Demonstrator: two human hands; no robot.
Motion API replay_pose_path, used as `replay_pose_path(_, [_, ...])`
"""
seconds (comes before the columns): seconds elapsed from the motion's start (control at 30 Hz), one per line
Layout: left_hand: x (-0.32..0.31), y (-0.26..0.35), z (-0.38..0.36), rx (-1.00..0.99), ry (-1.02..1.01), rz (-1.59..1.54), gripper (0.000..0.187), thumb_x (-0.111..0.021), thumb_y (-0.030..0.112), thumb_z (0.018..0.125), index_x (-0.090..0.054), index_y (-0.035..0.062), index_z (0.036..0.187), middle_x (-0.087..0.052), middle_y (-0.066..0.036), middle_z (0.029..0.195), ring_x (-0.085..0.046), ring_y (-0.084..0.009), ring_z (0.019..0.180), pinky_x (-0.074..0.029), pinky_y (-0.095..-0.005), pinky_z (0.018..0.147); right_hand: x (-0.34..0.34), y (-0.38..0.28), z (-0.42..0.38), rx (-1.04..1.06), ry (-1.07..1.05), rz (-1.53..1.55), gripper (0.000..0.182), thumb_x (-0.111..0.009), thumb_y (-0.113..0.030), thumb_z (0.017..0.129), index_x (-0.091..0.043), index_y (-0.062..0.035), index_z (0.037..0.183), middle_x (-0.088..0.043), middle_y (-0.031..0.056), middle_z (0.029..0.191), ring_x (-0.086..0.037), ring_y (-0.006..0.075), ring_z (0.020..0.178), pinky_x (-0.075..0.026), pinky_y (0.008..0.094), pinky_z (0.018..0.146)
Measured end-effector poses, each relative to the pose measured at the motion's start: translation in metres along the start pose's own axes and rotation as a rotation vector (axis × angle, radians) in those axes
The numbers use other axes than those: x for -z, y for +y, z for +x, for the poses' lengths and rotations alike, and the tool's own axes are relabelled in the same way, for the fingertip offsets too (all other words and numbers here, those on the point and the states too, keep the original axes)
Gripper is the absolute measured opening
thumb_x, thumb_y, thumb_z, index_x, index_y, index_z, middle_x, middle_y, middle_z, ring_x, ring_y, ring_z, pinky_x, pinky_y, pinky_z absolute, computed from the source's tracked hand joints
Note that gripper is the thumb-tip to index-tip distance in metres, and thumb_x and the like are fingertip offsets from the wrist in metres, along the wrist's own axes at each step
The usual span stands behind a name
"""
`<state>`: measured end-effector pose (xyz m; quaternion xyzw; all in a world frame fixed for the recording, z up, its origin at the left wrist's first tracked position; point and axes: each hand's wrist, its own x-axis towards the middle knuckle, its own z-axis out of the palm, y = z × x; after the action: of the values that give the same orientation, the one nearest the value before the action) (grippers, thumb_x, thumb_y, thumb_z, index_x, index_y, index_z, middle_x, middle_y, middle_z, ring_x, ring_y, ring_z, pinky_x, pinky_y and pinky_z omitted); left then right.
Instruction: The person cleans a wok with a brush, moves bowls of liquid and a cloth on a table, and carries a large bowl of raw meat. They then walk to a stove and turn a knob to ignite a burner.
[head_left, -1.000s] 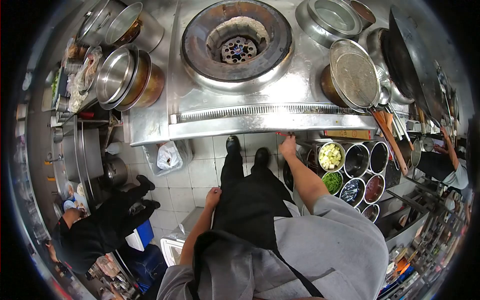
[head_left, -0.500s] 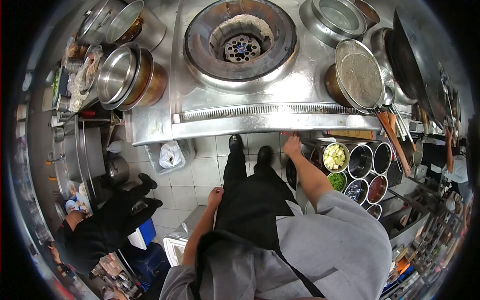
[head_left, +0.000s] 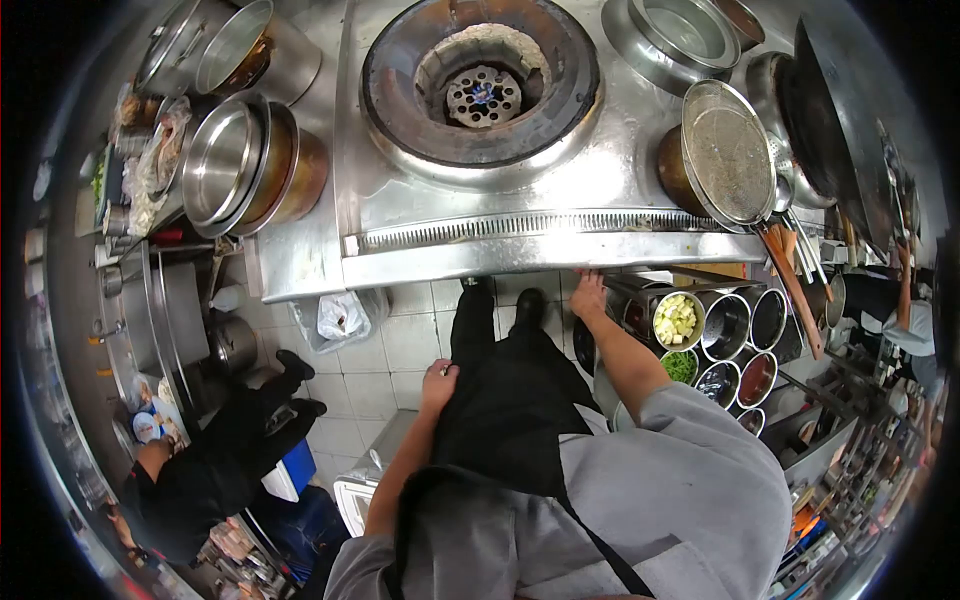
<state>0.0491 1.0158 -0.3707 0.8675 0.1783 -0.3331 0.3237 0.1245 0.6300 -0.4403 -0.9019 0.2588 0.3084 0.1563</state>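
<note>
Head view: we stood at the range, looking straight down. Our right hand reached under the range's front edge, fingers against it; whether they gripped anything there we couldn't tell, since the edge hid the tips. Our left hand lay on the black apron at the thigh, loosely curled, holding nothing. Just right of the right hand stood a rack of tins w/ chopped veg: pale cubes, greens, dark sauces. Above, the burner sat bare, no pan on it. Left of it, stacked steel bowls; right of it, a strainer over a pot, and a wok leaning at the far right. Bottom left, another person in black crouched on the tile floor.
</note>
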Motion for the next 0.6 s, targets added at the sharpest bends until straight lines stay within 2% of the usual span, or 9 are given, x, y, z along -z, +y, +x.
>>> replay_pose_path(0.07, [-0.002, 0.044, 0.005, -0.468, -0.02, 0.26, 0.036, -0.061, 0.032, 0.082, -0.063, 0.0096, 0.11, -0.059, -0.016, 0.12, -0.054, -0.0315, 0.113, -0.041, -0.0412, 0.098, 0.009, -0.003, 0.001, -0.043, -0.053, -0.023, 0.075, -0.057, -0.02, 0.08, -0.023, 0.0018, 0.143, -0.017, 0.0201, 0.151, -0.021, 0.0347, 0.139, -0.027, 0.0465, 0.11])
replay_pose_path(0.1, [-0.009, 0.061, 0.01, -0.535, -0.179, 0.324, 0.035, -0.061, 0.033, 0.082, -0.063, 0.0109, 0.11, -0.057, -0.013, 0.125, -0.051, -0.0289, 0.118, -0.039, -0.0421, 0.1, 0.011, -0.006, 0.004, -0.069, -0.108, -0.049, 0.074, -0.057, -0.021, 0.08, -0.025, 0.0018, 0.143, -0.017, 0.0203, 0.151, -0.019, 0.0353, 0.139, -0.026, 0.047, 0.11])
replay_pose_path(0.13, [-0.018, 0.073, 0.022, -0.699, -0.393, 0.428, 0.031, -0.059, 0.033, 0.085, -0.062, 0.0109, 0.108, -0.063, -0.011, 0.111, -0.057, -0.03, 0.108, -0.045, -0.0397, 0.092, 0.01, -0.005, 0.007, -0.085, -0.115, -0.048, 0.074, -0.057, -0.021, 0.08, -0.025, 0.0018, 0.143, -0.017, 0.0203, 0.151, -0.019, 0.0353, 0.139, -0.026, 0.047, 0.11])
replay_pose_path(0.2, [-0.052, 0.079, 0.033, -0.615, -0.832, 0.598, 0.028, -0.055, 0.032, 0.087, -0.063, 0.0108, 0.103, -0.064, -0.01, 0.108, -0.059, -0.0292, 0.104, -0.047, -0.0405, 0.089, 0.006, -0.004, 0.015, -0.056, -0.238, -0.146, 0.076, -0.059, -0.037, 0.082, -0.03, 0.001, 0.142, -0.021, 0.0205, 0.151, -0.018, 0.0371, 0.14, -0.025, 0.048, 0.11])
replay_pose_path(0.23, [-0.07, 0.065, 0.037, -0.672, -0.946, 0.668, 0.028, -0.055, 0.03, 0.087, -0.063, 0.0095, 0.105, -0.065, -0.013, 0.105, -0.061, -0.0308, 0.099, -0.048, -0.0405, 0.087, 0.006, -0.008, 0.013, -0.066, -0.25, -0.145, 0.076, -0.059, -0.037, 0.082, -0.03, 0.001, 0.142, -0.021, 0.0205, 0.151, -0.018, 0.0371, 0.14, -0.025, 0.048, 0.11])
replay_pose_path(0.3, [-0.066, 0.037, 0.049, -0.943, -1.034, 0.218, 0.03, -0.058, 0.026, 0.085, -0.062, 0.0075, 0.108, -0.065, -0.015, 0.106, -0.063, -0.0303, 0.097, -0.048, -0.0395, 0.087, 0.016, -0.018, 0.0, -0.071, -0.205, -0.126, 0.067, -0.054, -0.032, 0.086, -0.033, 0.0009, 0.14, -0.025, 0.0197, 0.15, -0.019, 0.0357, 0.14, -0.024, 0.0487, 0.11])
replay_pose_path(0.4, [-0.078, 0.001, 0.081, -0.862, -1.159, 0.145, 0.03, -0.059, 0.029, 0.085, -0.063, 0.0117, 0.109, -0.064, -0.013, 0.111, -0.059, -0.0303, 0.106, -0.045, -0.0403, 0.091, -0.003, -0.014, 0.013, -0.152, -0.236, -0.113, 0.065, -0.052, -0.027, 0.084, -0.034, 0.0019, 0.139, -0.028, 0.0171, 0.149, -0.019, 0.0326, 0.14, -0.026, 0.0472, 0.109])
replay_pose_path(0.5, [-0.054, 0.009, 0.087, -0.754, -1.234, 0.13, 0.03, -0.059, 0.027, 0.085, -0.064, 0.0112, 0.109, -0.064, -0.014, 0.111, -0.06, -0.03, 0.105, -0.045, -0.0395, 0.091, -0.014, -0.013, 0.015, -0.211, -0.187, -0.099, 0.063, -0.049, -0.027, 0.086, -0.033, 0.0001, 0.141, -0.031, 0.0143, 0.149, -0.021, 0.0307, 0.14, -0.026, 0.0454, 0.109])
replay_pose_path(0.6, [-0.02, 0.029, 0.083, -0.685, -1.256, 0.118, 0.03, -0.059, 0.026, 0.085, -0.064, 0.0106, 0.11, -0.064, -0.014, 0.111, -0.061, -0.0297, 0.104, -0.046, -0.0387, 0.09, -0.01, -0.022, 0.011, -0.239, -0.221, -0.149, 0.062, -0.048, -0.026, 0.086, -0.034, -0.001, 0.141, -0.032, 0.0151, 0.148, -0.023, 0.0292, 0.139, -0.025, 0.0441, 0.109])
